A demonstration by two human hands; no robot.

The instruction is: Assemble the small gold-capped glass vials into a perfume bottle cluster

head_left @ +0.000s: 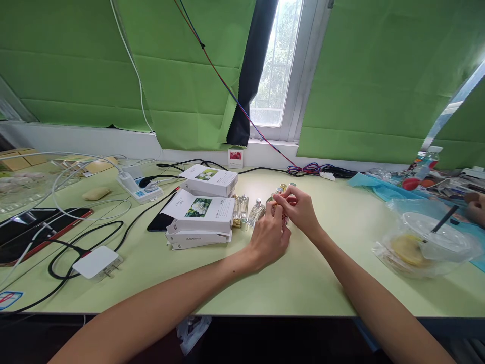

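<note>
My left hand (270,233) is closed around what looks like a small glass bottle with a hint of gold and pink, mostly covered by my fingers. Against it, my right hand (300,208) is closed in a pinch; its fingertips meet the left fingers, and what they grip is hidden. Just left of my hands a clear glass bottle (257,211) with a silver cap lies tilted on the table. Slim glass bottles (243,206) with gold and silver parts are beside the boxes. Several more capped bottles (283,187) show behind my fingers.
White flower-printed boxes (204,212) are stacked on the pale table (326,283), over a dark phone (159,221). At left are a power strip (138,187), charger (97,262) and cables. A bagged drink cup (432,237) stands right. Another person's hand (475,208) shows at the right edge.
</note>
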